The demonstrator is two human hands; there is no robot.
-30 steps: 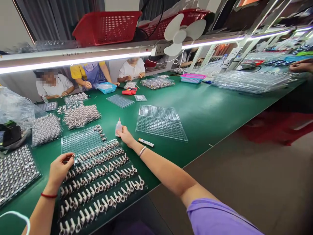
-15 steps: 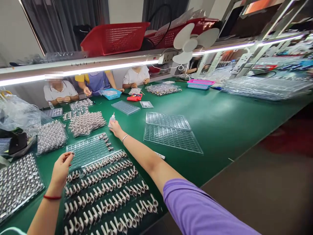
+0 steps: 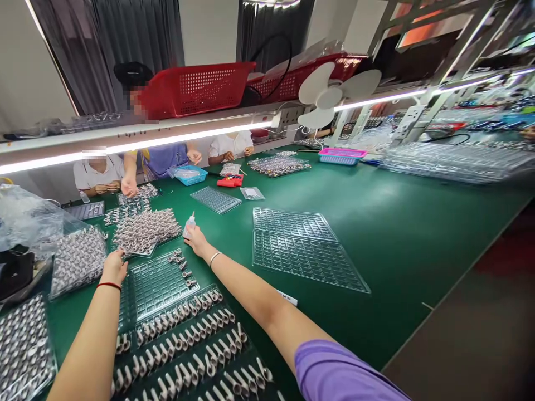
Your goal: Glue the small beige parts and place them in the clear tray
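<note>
My right hand [image 3: 196, 242] is wrapped round a small translucent squeeze bottle [image 3: 189, 225] with a thin pointed tip, held upright at the far side of the green table. My left hand [image 3: 114, 268] has its fingers drawn together by the near-left edge of stacked trays of small metal parts [image 3: 146, 231]; whether it touches them or holds anything small is not clear. Between my arms lies a clear plastic tray [image 3: 163, 281], with a few metal parts in its right-hand cells. Closer to me, rows of curved metal parts [image 3: 192, 334] stand on the table.
Two clear trays [image 3: 305, 250] lie to the right, with a white marker-like stick [image 3: 288, 298] beside my right forearm. More filled trays [image 3: 79, 253] and plastic bags [image 3: 33, 211] are at left. Co-workers [image 3: 167, 159] sit across, under a lit shelf [image 3: 209, 121] with a fan [image 3: 328, 97].
My left hand has moved forward, from above the clear tray to the edge of the stacked trays. My right hand still holds the bottle. The view has tilted up, and a co-worker across has reached out.
</note>
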